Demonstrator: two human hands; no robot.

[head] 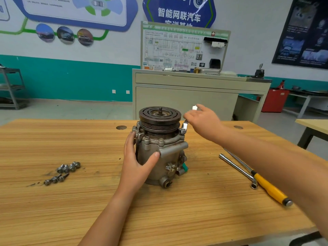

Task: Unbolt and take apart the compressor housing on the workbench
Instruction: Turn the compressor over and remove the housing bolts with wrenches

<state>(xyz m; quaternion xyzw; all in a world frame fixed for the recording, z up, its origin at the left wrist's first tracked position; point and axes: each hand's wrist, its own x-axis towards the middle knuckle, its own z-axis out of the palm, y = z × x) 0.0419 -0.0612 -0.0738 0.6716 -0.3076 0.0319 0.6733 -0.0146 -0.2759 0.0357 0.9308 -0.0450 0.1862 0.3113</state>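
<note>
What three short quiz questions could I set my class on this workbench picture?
1. True or false: the loose grey bolts lie on the wooden workbench beside the yellow-handled screwdriver.
2. Which hand grips the grey metal compressor? A: left hand. B: right hand.
3. Fill in: the right hand holds a silver ____ at a top bolt.
Key: 1 false; 2 A; 3 spanner.
</note>
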